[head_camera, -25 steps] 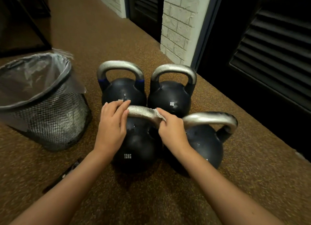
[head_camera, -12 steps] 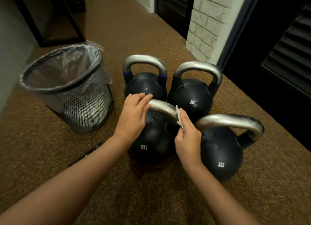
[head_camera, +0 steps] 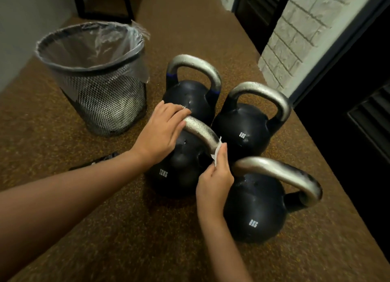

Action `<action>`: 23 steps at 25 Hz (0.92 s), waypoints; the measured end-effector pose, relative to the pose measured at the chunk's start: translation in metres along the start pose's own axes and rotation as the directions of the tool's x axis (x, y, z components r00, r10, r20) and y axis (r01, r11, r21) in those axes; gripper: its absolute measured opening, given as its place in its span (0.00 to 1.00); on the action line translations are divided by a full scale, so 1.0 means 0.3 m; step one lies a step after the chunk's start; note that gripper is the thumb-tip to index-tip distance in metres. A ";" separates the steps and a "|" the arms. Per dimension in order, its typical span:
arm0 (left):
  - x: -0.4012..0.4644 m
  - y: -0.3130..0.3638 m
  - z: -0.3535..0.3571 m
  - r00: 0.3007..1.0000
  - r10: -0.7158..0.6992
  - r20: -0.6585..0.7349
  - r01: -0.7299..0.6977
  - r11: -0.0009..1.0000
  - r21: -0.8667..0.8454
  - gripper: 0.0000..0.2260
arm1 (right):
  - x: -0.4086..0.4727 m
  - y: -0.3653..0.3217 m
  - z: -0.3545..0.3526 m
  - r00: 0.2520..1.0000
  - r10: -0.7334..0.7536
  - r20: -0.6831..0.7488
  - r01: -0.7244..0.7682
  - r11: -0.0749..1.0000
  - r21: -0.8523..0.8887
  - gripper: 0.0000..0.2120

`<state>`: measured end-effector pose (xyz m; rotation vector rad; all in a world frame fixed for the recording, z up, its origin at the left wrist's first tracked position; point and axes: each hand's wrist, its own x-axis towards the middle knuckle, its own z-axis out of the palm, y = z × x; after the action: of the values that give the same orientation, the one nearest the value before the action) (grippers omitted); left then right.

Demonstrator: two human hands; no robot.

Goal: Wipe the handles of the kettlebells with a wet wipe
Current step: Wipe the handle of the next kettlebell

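We wipe 12KG kettlebell handle [head_camera: 200, 131]: right hand [head_camera: 215, 176] grip pinches wet wipe [head_camera: 216, 153] at handle's right end; left hand [head_camera: 160, 131], fingers flat, steadies left end. Next, we judge: rub wipe back along bar.

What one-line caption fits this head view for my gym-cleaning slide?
Right hand rubs a wet wipe along the 12 kg kettlebell's handle while the left hand steadies it.

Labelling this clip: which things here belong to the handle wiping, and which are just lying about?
Job: wet wipe held by right hand; 12KG kettlebell, left hand resting on handle; three other kettlebells.
Lying about: lined mesh bin; dark object on floor.
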<state>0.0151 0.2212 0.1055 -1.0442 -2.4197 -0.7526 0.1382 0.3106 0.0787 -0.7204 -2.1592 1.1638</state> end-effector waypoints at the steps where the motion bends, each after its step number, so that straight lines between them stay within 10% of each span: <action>1: -0.001 -0.001 0.000 1.000 0.004 -0.007 -0.004 1.000 -0.001 0.17 | 0.029 0.004 -0.009 0.998 -0.053 -0.020 0.053 0.999 0.003 0.26; 5: -0.003 -0.006 0.011 0.999 0.028 -0.042 -0.029 0.999 -0.021 0.16 | 0.112 0.068 -0.006 0.940 -0.090 0.330 0.165 0.964 -0.209 0.24; 9: -0.006 -0.019 0.019 0.997 0.035 -0.062 -0.036 0.999 -0.022 0.16 | 0.005 -0.008 0.033 0.981 -0.147 -0.131 0.132 0.985 -0.113 0.26; 23: -0.008 -0.017 0.008 0.998 0.046 -0.033 -0.047 0.998 -0.050 0.17 | 0.042 0.018 -0.039 0.997 -0.076 -0.015 0.075 0.993 -0.088 0.25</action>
<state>0.0124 0.2184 0.1007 -1.0958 -2.3522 -0.8131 0.1388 0.3281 0.0824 -0.6778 -2.2131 1.0260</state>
